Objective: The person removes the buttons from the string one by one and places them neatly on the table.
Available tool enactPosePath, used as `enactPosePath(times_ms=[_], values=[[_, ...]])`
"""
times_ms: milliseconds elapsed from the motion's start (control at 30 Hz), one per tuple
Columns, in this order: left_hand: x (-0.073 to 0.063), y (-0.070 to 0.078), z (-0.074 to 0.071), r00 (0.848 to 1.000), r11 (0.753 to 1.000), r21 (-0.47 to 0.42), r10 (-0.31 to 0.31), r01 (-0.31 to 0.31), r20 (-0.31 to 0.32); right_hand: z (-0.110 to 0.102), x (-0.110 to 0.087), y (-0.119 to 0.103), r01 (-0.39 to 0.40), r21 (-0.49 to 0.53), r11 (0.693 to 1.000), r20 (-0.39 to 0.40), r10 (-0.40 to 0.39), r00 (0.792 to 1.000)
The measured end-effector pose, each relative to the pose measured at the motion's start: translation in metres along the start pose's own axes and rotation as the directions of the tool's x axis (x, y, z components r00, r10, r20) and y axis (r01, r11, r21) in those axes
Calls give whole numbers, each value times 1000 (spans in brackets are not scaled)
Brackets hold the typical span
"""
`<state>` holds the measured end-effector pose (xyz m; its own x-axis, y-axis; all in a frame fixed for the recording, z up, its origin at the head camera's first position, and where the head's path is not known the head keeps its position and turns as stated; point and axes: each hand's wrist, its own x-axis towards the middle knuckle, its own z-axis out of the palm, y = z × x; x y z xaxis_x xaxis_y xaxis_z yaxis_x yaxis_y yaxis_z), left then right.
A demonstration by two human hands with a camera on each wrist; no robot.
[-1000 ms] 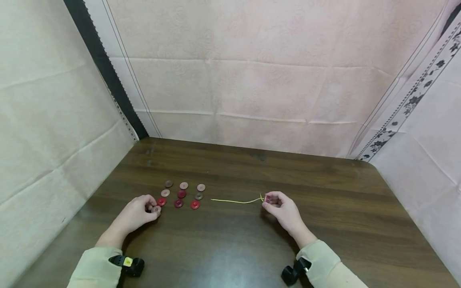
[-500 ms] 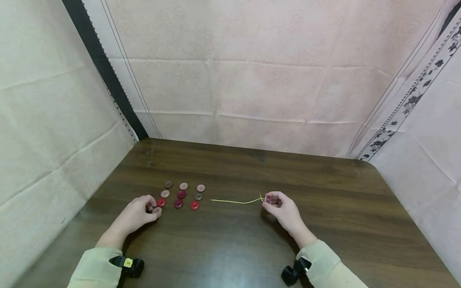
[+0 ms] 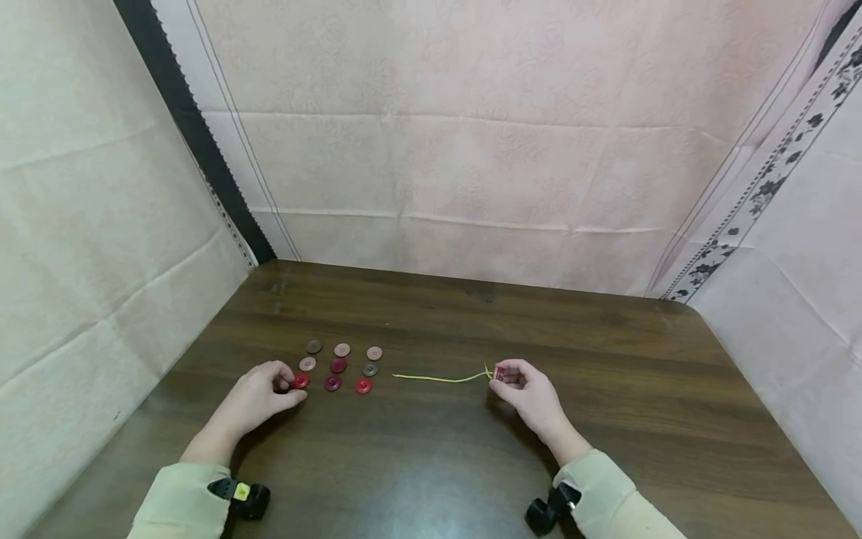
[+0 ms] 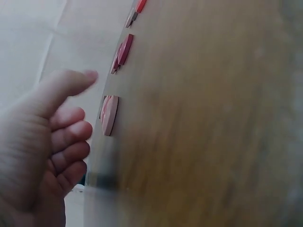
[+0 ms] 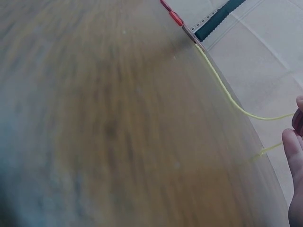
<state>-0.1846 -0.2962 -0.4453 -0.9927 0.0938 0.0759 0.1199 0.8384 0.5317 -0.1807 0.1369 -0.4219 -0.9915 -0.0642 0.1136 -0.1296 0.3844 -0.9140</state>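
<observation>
My left hand (image 3: 259,397) is low over the table at the near left corner of the buttons. Beside its fingertips lies a red button (image 3: 300,380). In the left wrist view the thumb is extended, the fingers are loosely bent, and a pale pink button (image 4: 110,116) lies on the table just past them; in the head view the hand covers it. On the right, my right hand (image 3: 532,393) pinches a small stack of dark red buttons (image 3: 499,373) on a yellow cord (image 3: 438,379). The cord's free end trails left along the table; a short tail sticks out at the fingertips.
Several more buttons lie flat in rough rows: a brown one (image 3: 313,346), pale pink ones (image 3: 342,349), a grey one (image 3: 370,369), dark red ones (image 3: 333,382) and a second red one (image 3: 364,385). Pale cloth (image 3: 438,172) hangs behind the wooden table (image 3: 431,449).
My left thumb has shifted slightly right, and the pale pink button seen at its fingertips is now hidden in the head view. The right hand holds still with the cord.
</observation>
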Motion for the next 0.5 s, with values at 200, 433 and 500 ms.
enactPosePath(times_ms=[200,433,500], values=[[3,11,1,1000,999,-48,5,-6,-31,0,-1,-1,-3,-5,1000,-4,3,1000],[9,24,8,998,997,-74,32,-36,-54,-1,-2,-2,-1,-17,1000,-5,1,1000],[11,28,10,998,995,-88,34,-39,-51,-2,-2,-3,-2,-20,1000,-3,2,1000]])
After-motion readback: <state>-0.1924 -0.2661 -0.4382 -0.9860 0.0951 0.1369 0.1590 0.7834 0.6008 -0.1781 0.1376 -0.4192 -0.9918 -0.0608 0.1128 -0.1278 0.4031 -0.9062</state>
